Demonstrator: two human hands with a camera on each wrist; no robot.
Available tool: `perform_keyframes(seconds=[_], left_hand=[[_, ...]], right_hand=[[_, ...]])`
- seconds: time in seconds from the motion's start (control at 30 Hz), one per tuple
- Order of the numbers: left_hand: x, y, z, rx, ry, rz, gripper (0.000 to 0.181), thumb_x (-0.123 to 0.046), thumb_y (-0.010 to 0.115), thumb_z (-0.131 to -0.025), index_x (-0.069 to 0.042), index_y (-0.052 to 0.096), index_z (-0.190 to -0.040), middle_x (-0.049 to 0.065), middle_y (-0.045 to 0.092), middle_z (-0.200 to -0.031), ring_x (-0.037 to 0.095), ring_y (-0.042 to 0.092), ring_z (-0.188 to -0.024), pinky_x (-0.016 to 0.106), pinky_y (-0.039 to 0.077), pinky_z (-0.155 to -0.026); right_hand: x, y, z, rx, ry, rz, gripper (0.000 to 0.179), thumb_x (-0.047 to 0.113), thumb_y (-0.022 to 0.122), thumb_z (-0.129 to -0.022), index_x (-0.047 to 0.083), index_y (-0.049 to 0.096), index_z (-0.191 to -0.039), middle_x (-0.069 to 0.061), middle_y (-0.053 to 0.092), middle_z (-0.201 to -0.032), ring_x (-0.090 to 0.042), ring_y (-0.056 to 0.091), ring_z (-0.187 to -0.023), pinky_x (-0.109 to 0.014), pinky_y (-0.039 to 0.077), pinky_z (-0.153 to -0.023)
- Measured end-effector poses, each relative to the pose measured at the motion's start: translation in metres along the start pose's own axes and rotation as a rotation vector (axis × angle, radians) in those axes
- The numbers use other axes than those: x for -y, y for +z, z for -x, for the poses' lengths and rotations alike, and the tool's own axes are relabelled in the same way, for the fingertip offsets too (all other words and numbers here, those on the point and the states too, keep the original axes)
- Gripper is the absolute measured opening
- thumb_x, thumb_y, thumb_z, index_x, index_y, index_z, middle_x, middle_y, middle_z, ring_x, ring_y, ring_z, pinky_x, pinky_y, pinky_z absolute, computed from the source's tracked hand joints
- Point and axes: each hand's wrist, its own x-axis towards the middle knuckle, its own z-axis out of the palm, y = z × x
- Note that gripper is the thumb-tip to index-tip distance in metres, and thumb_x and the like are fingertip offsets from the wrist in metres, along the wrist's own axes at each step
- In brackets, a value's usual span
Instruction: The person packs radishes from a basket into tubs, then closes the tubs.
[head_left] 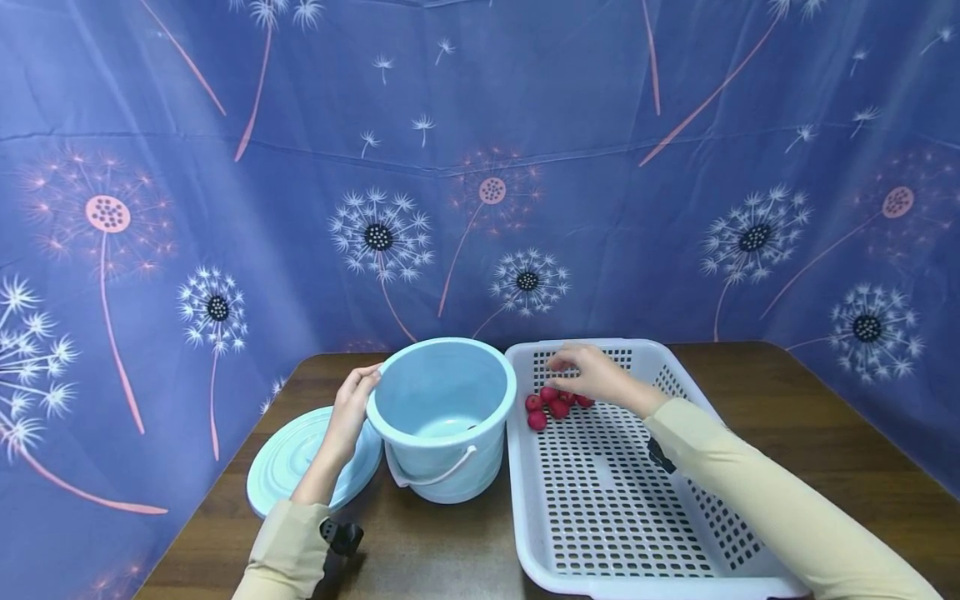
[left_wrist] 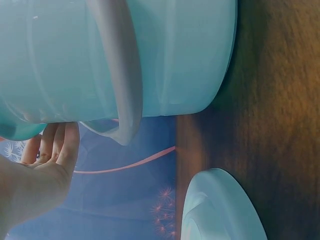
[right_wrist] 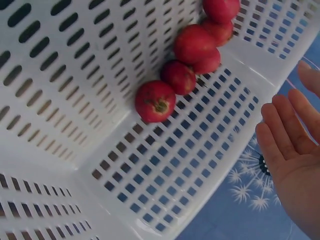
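Observation:
My left hand (head_left: 349, 414) holds the left rim of a light blue bucket (head_left: 442, 454), which stands upright on the table. In the left wrist view, several fingers (left_wrist: 59, 142) lie against the bucket's outer wall, just under the rim; the thumb is hidden. Over the far left part of a white perforated basket (head_left: 528, 517), my right hand (head_left: 592, 377) hovers with nothing in it, thumb and fingers apart. Several red radishes (head_left: 558, 408) lie clustered on the basket floor below that hand. The right wrist view shows these round radishes (right_wrist: 155, 101) in a row by the wall.
A round light blue lid (head_left: 281, 467) lies on the brown wooden table (head_left: 450, 550) left of the bucket. The bucket's pale handle (head_left: 438, 479) hangs down its front. Bucket and basket stand side by side. Behind the table hangs a blue dandelion-patterned cloth (head_left: 622, 250).

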Motion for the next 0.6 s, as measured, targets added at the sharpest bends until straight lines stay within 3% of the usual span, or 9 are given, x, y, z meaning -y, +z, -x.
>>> perform_keyframes(seconds=[0.23,0.6], left_hand=[[0.002,0.0,0.001,-0.017,-0.003,-0.013,0.038,-0.025,0.039,-0.099,0.0,0.044,-0.126,0.013,0.045,-0.14,0.025,0.044,-0.126,0.037,0.037,-0.098],[0.001,0.001,0.001,-0.015,-0.01,-0.002,0.038,-0.025,0.039,-0.099,0.0,0.044,-0.127,0.013,0.045,-0.137,0.025,0.044,-0.124,0.042,0.035,-0.102]], right_hand=[[-0.003,0.011,0.002,0.043,-0.008,0.011,0.026,0.022,0.072,-0.082,0.005,0.069,-0.101,-0.008,0.069,-0.097,-0.021,0.065,-0.089,-0.036,0.052,-0.081],[-0.005,0.026,0.006,0.091,-0.072,0.025,0.024,0.02,0.072,-0.082,0.003,0.07,-0.099,-0.007,0.068,-0.091,-0.02,0.062,-0.083,-0.035,0.052,-0.073]])
